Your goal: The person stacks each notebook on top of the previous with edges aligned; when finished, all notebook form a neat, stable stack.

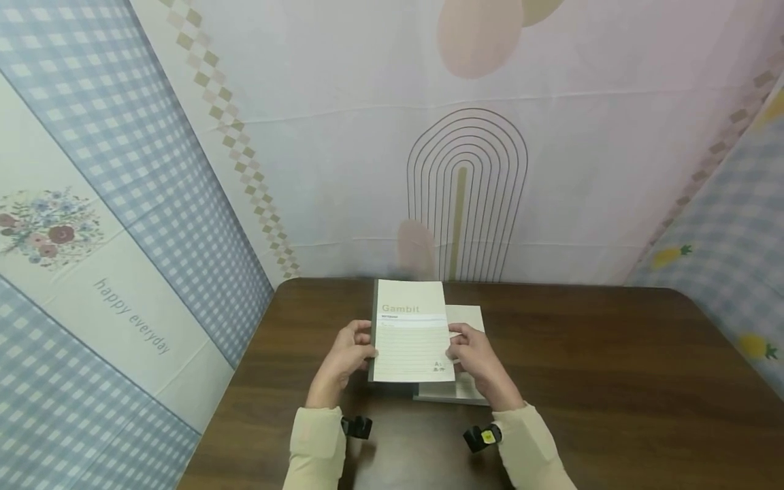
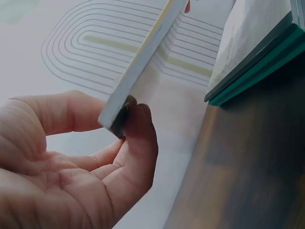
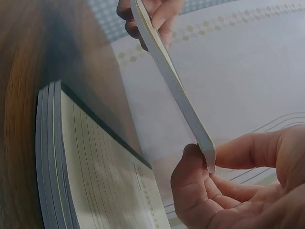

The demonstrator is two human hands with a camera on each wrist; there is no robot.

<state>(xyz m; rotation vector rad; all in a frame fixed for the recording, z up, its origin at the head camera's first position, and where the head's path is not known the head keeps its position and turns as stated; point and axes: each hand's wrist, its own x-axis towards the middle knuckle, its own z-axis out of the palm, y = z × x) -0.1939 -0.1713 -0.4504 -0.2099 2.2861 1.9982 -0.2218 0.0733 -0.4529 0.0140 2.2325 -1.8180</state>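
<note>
Between both hands a cream notebook with "Gambit" on its cover and a dark spine is held up off the table. My left hand pinches its spine edge, thumb on the cover and fingers behind. On the opposite edge, my right hand pinches it the same way. Below and to the right lies a stack of similar notebooks, partly hidden by the held one. In the right wrist view, the stack shows several layers and a lined cover. The left wrist view shows green-edged spines on the stack.
The brown wooden table extends to both sides. A patterned cloth backdrop rises behind its far edge, and blue checked cloth hangs on the left. Black wrist cameras sit on both wrists.
</note>
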